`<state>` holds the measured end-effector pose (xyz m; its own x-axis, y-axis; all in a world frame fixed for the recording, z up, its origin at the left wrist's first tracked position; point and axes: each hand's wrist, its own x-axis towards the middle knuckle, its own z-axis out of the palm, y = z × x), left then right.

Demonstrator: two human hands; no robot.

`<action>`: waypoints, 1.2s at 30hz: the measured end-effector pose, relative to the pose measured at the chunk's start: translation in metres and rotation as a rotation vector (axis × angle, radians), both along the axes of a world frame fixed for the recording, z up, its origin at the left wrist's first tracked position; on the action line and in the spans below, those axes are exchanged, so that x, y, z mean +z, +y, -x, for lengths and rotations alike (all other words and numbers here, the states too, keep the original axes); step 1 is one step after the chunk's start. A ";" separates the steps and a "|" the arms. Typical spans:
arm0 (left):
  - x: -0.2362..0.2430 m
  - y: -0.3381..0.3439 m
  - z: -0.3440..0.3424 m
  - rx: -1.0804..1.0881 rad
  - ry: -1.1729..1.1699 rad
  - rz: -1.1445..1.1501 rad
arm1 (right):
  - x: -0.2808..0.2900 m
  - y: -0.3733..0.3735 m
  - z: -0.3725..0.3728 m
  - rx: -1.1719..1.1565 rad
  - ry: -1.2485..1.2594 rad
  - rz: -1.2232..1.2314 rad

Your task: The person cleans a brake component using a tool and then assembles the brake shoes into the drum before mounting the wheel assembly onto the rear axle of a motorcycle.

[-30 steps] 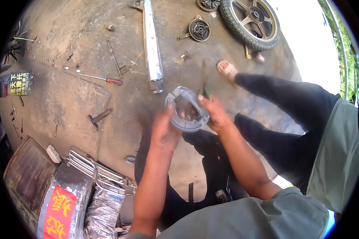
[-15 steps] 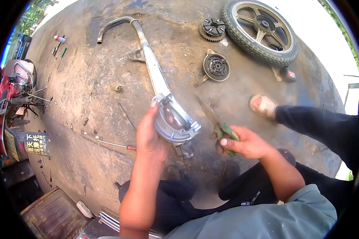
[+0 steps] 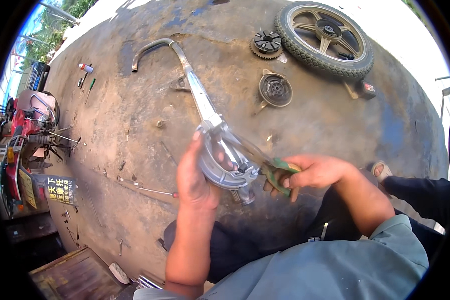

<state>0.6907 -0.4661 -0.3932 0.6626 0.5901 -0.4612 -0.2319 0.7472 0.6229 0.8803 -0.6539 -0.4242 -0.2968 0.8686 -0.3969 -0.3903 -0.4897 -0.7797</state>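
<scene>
My left hand [image 3: 195, 175] is closed around a curved silver metal casting [image 3: 222, 172], shaped like an engine cover with an open middle. Fingers show through its opening. In my right hand [image 3: 307, 172] is a pair of green-handled shears [image 3: 280, 175], gripped by the handles. Their blades point up and left, close to the casting's edge; blur hides whether they touch it. A chrome exhaust pipe [image 3: 200, 95] lies on the ground beyond, its lower end behind the casting.
A spoked wheel with tyre [image 3: 305, 57], a sprocket hub [image 3: 266, 44] and a round brake plate [image 3: 275, 90] lie at the far right. A screwdriver [image 3: 155, 191] lies left of my arm. A red motorcycle [image 3: 27, 130] stands at the left. Another person's sandalled foot [image 3: 382, 171] is at the right.
The shears have come left and up to the casting, their blades now at its edge. The other person's foot has moved right and nearer. The view has shifted slightly.
</scene>
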 end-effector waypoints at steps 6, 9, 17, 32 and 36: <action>-0.003 -0.006 -0.005 0.015 -0.021 0.005 | -0.001 0.006 0.006 -0.040 0.051 0.028; -0.007 -0.005 -0.006 0.005 -0.079 0.013 | -0.004 0.006 0.009 -0.046 0.015 0.013; -0.012 -0.001 -0.011 -0.021 -0.049 -0.036 | -0.027 0.009 0.018 -0.122 0.092 -0.091; -0.015 -0.009 -0.018 -0.030 0.051 -0.061 | -0.031 -0.004 0.027 -0.229 0.220 -0.016; -0.018 -0.009 -0.020 0.007 0.070 -0.079 | -0.035 0.000 0.028 -0.228 0.144 -0.013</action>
<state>0.7110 -0.4755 -0.4109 0.6262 0.6311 -0.4579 -0.1908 0.6934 0.6948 0.8522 -0.6540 -0.4592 -0.1457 0.9243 -0.3528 -0.5966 -0.3665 -0.7140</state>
